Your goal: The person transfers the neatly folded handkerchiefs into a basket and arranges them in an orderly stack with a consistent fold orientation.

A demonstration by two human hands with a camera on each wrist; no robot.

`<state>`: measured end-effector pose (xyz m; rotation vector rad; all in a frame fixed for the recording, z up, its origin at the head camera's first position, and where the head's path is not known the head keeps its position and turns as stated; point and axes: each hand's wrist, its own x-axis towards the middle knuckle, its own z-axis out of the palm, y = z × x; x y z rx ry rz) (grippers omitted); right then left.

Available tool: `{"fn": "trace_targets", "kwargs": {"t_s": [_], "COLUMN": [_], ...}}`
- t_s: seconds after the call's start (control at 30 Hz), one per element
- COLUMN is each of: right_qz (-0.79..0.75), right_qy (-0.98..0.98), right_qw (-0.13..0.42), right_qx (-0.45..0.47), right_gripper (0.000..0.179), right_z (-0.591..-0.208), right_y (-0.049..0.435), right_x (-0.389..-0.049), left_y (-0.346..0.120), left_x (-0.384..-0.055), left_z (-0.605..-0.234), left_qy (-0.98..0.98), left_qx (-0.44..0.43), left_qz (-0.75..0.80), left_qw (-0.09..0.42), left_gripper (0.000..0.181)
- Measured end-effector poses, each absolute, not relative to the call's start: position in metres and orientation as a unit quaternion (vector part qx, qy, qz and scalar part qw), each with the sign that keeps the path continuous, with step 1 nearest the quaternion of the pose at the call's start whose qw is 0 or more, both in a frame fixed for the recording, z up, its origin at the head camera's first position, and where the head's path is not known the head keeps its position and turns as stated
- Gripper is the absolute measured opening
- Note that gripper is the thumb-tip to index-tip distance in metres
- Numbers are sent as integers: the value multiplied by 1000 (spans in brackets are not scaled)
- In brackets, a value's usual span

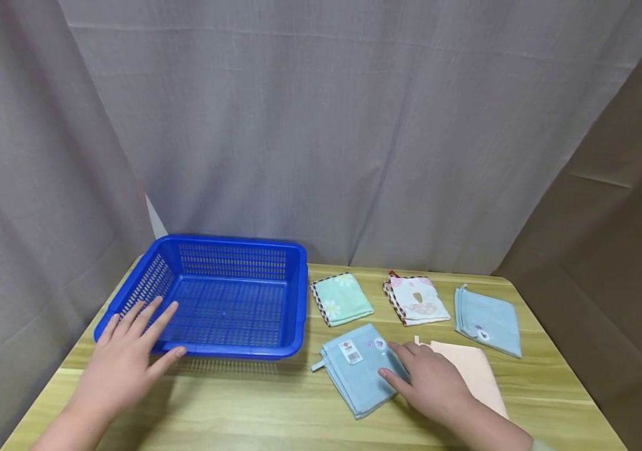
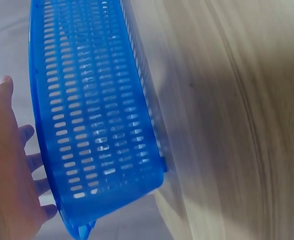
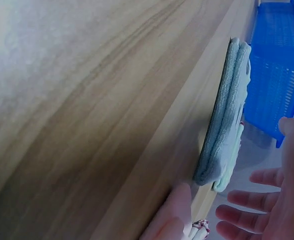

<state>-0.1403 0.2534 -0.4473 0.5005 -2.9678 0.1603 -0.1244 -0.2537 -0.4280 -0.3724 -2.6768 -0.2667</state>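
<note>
Over the front-left corner of a blue plastic basket [image 1: 292, 341] is my left hand [image 1: 123, 369], its fingers spread above the rim. The left wrist view shows the basket's slotted side wall [image 2: 94, 110], with fingers just past the rim. My right hand [image 1: 436, 382] hovers at the right edge of a folded light-blue towel [image 1: 354, 385], fingers extended and holding nothing. This towel bears a white label [image 1: 351, 352] and a small animal print. Partly hidden under the right hand and wrist lies a folded peach towel [image 1: 481, 376].
Behind lie a mint towel [image 1: 349, 304] with daisies, a white-and-pink patterned towel [image 1: 424, 291] and another light-blue towel [image 1: 492, 316]. All rest on a wooden table [image 1: 230, 401]. A grey curtain [image 1: 321, 138] closes off the back, and a brown sheet [image 1: 608, 250] stands at right.
</note>
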Motion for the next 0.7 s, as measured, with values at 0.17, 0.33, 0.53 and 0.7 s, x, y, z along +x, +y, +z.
{"fn": "trace_targets", "kwargs": {"t_s": [0.17,0.33,0.53,0.7], "right_qz": [50,50,50,42], "right_qy": [-986,-987,-990,-993], "right_qw": [55,50,30,11], "right_qx": [152,143,125,110], "right_gripper": [65,65,65,69], "right_z": [-449,-452,-456,-460], "right_y": [252,249,245,241], "right_x": [-143,-146,-150,-155], "left_y": [-261,-267,-276,-278], "left_x": [-125,-127,-131,-135], "left_z": [-429,-427,-425,-424], "left_qy": [-964,-964,-964,-967], "left_qx": [-131,-132,-135,-132], "left_qz": [-91,-92,-83,-76], "left_qw": [211,211,213,204], "left_gripper": [79,76,74,72]}}
